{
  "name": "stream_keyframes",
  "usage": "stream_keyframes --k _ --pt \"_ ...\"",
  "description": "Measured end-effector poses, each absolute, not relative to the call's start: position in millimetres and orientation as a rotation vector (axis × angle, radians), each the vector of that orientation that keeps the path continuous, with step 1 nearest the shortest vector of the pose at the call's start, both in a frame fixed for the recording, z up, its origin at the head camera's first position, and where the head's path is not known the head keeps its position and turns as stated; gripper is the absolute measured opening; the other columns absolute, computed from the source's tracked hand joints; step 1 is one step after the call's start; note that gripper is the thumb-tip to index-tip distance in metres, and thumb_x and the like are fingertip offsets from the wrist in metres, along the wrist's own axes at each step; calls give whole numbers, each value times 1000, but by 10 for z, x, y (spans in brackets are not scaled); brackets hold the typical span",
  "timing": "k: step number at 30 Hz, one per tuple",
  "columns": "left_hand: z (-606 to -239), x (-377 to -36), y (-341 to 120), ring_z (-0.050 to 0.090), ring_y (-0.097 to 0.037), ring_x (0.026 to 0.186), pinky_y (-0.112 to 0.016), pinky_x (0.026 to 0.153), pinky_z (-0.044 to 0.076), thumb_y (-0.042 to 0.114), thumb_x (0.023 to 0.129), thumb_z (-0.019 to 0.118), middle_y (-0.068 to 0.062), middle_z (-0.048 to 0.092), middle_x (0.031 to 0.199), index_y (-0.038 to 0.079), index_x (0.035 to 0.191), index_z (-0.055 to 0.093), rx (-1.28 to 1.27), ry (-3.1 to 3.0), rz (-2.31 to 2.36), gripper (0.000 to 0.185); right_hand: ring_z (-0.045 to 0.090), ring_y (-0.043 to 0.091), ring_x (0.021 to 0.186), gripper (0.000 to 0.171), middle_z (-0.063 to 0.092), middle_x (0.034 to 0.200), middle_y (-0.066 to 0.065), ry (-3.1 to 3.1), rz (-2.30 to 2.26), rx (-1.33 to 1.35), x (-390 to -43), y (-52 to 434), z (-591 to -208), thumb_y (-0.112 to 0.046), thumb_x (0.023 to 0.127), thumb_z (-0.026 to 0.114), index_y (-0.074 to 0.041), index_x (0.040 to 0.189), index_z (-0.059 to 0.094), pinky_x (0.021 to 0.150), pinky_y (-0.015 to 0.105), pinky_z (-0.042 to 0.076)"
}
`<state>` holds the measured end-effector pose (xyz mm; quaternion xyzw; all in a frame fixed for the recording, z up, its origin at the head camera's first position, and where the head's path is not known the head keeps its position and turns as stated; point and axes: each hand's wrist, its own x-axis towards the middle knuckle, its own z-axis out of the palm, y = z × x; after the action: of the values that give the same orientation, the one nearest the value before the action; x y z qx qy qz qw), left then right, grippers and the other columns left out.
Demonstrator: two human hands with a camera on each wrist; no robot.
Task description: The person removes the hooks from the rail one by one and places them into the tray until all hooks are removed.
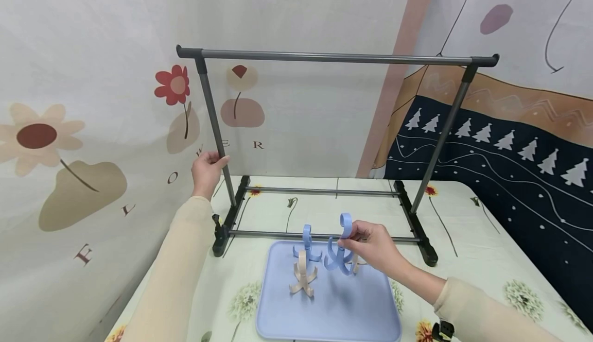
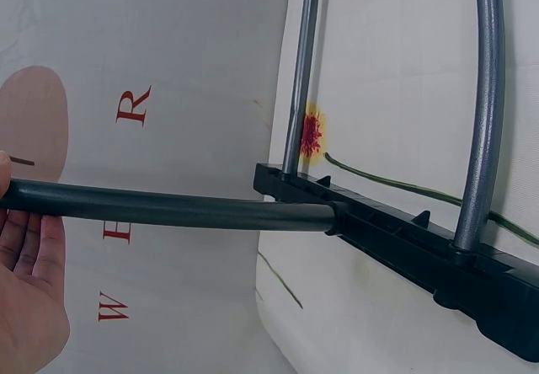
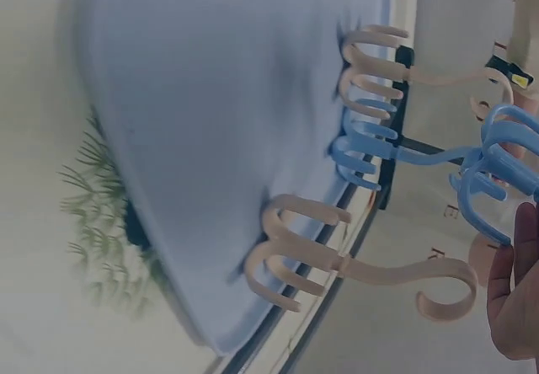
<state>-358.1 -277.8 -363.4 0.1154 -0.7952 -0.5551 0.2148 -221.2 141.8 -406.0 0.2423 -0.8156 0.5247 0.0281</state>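
Note:
My left hand (image 1: pixel 206 173) holds the left upright (image 1: pixel 214 113) of a dark grey metal garment rack, its thumb across the post. In the left wrist view, the fingers lie behind that post (image 2: pixel 177 205). My right hand (image 1: pixel 374 246) pinches a blue multi-prong hook (image 1: pixel 345 224) near its stem, over the tray's far part. Its curved prongs (image 3: pixel 484 210) spread downward. On the light blue tray (image 1: pixel 343 316), another blue hook (image 1: pixel 307 236) stands on its prongs, with a beige hook (image 1: pixel 302 275) just nearer. A second beige hook (image 3: pixel 312 252) is partly hidden behind my right hand in the head view.
The rack's top bar (image 1: pixel 324 57) spans between both uprights, with its right upright (image 1: pixel 445 136) farther over. Black feet (image 1: pixel 417 223) and two low crossbars (image 1: pixel 319 191) stand on the flower-print tablecloth (image 1: pixel 468 218). A printed curtain (image 1: pixel 301 136) hangs behind.

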Motion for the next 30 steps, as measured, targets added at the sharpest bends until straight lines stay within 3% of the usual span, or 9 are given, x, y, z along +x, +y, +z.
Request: stream_keyframes --k 8,30 --pt "-3625 -3569 -2772 57 -26 111 -41 99 43 34 96 67 -11 62 118 4 123 60 318 -2206 -1540 41 64 10 71 8 69 79 -5 -2522 1566 778 -2156 1443 -4266 -12 85 80 -12 85 72 59 27 54" --pt "-3627 -3570 -2774 56 -27 112 -42 100 42 34 96 67 -11 61 119 4 123 60 335 -2217 -1532 41 61 5 66 16 67 75 -6 -2503 1479 829 -2151 1468 -4742 -8 79 83 -12 77 68 59 28 54"
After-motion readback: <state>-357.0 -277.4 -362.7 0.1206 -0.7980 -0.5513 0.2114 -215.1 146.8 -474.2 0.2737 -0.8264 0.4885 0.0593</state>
